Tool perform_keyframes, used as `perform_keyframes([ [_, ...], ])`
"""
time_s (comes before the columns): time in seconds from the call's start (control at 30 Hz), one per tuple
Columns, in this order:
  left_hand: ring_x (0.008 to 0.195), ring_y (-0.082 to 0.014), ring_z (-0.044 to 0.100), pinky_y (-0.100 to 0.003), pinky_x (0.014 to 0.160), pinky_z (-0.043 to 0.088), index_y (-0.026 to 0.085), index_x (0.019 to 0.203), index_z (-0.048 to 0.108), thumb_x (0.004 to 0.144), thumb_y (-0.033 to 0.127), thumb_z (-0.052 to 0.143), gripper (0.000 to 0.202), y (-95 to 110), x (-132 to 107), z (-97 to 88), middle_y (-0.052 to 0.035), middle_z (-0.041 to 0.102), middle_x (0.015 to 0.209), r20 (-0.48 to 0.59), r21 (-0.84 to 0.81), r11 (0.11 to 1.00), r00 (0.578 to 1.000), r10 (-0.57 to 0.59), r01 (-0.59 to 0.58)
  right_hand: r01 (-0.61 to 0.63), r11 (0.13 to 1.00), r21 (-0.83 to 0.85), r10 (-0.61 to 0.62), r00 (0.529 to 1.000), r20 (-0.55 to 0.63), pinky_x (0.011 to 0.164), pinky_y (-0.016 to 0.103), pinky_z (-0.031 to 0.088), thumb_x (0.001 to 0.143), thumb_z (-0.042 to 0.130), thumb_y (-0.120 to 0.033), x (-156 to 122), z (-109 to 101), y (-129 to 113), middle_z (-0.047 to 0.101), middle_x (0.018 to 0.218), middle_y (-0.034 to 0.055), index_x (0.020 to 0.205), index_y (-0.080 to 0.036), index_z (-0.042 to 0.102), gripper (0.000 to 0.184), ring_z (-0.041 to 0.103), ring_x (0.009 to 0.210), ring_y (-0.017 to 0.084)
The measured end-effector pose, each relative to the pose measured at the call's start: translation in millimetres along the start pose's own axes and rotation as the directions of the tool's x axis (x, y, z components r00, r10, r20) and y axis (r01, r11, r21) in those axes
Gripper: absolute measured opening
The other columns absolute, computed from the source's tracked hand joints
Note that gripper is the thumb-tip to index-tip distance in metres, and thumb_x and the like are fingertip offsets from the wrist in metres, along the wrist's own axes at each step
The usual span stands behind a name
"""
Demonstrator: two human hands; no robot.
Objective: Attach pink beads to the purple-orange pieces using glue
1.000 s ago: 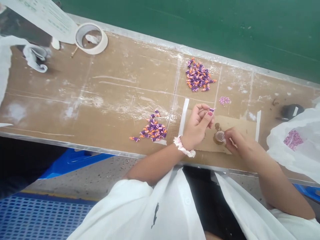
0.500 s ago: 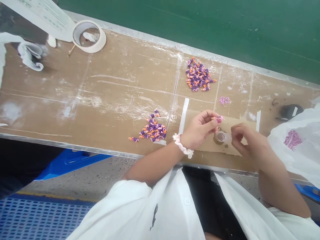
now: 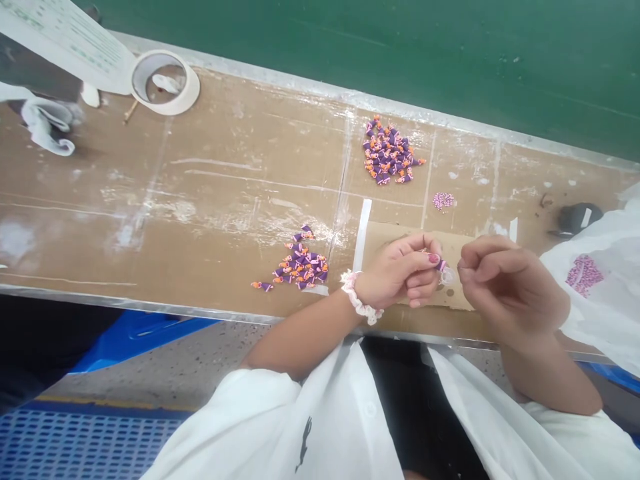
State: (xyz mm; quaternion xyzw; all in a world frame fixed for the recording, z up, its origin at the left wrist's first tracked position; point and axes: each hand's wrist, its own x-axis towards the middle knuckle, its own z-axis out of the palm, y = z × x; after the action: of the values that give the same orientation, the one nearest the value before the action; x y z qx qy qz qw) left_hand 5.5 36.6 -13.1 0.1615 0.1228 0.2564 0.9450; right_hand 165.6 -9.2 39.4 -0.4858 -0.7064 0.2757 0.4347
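Observation:
Between thumb and fingers, my left hand pinches a small purple figurine, mostly covered by the fingertips. My right hand is close by on the right, thumb and forefinger pressed together; whatever they hold is too small to make out. Below the figurine, a small clear round container stands on a piece of cardboard and is partly hidden. One pile of purple and orange figurines lies left of my left hand. A larger pile of like figurines sits farther back, beside a little heap of pink beads.
A white plastic bag with pink beads lies at the right. Beyond it is a dark round object. A roll of tape, paper and a crumpled white cloth occupy the table's far left.
My left hand has turned and lowered a little with the figurine, bringing it over the clear container. My right hand has come nearer to it, fingertips pinched. The whole view has shifted slightly.

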Motion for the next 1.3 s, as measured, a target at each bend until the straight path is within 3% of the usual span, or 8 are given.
perform_keyframes([
  [0.23,0.037,-0.0039,0.030,-0.012,0.034,0.036,0.019,0.081,0.049,0.082,0.030,0.069,0.023,-1,0,1.4,0.0116,0.038,0.047,0.026,-0.076,0.997,0.999,-0.020,0.022,0.018,1.000,-0.019,-0.017,0.998,0.064,0.062,0.028,0.048,0.078,0.060,0.004,-2,1,-2,0.059,0.085,0.0007,0.085,-0.023,0.052,0.029,0.059,0.073,0.014],
  [0.43,0.038,-0.0035,0.026,-0.011,0.031,0.034,0.020,0.083,0.048,0.084,0.029,0.066,0.020,-1,-3,0.6,0.0114,0.036,0.050,0.050,-0.075,0.995,0.996,-0.068,0.071,0.049,0.998,-0.029,-0.047,0.996,0.070,0.062,0.027,0.047,0.078,0.059,0.005,-1,2,-2,0.057,0.084,0.0001,0.084,-0.022,0.051,0.029,0.058,0.072,0.013],
  [0.73,0.039,-0.0034,0.027,-0.011,0.030,0.035,0.019,0.082,0.049,0.083,0.030,0.068,0.022,1,-2,2.0,0.0116,0.035,0.050,0.039,-0.040,0.998,0.998,-0.048,0.050,0.011,0.995,-0.099,-0.003,0.997,0.080,0.059,0.025,0.043,0.077,0.060,0.004,-4,1,-4,0.059,0.085,-0.0005,0.080,-0.022,0.051,0.027,0.058,0.072,0.012],
  [1.07,0.041,-0.0026,0.030,-0.010,0.037,0.026,0.018,0.081,0.046,0.084,0.033,0.069,0.027,-4,-2,-2.9,0.0110,0.037,0.049,0.067,0.092,0.994,0.996,0.055,-0.061,-0.160,0.982,-0.100,0.167,0.984,0.066,0.060,0.028,0.045,0.077,0.057,0.003,-7,4,-14,0.059,0.082,0.0003,0.087,-0.024,0.051,0.029,0.057,0.074,0.015],
  [1.3,0.039,-0.0027,0.030,-0.012,0.037,0.023,0.019,0.080,0.046,0.082,0.034,0.072,0.030,-5,-3,-3.9,0.0100,0.041,0.050,0.081,0.115,0.993,0.997,0.012,-0.022,-0.228,0.972,-0.052,0.232,0.969,0.084,0.058,0.025,0.045,0.079,0.054,0.002,-8,4,-20,0.058,0.081,-0.0004,0.085,-0.023,0.051,0.026,0.056,0.072,0.013],
])
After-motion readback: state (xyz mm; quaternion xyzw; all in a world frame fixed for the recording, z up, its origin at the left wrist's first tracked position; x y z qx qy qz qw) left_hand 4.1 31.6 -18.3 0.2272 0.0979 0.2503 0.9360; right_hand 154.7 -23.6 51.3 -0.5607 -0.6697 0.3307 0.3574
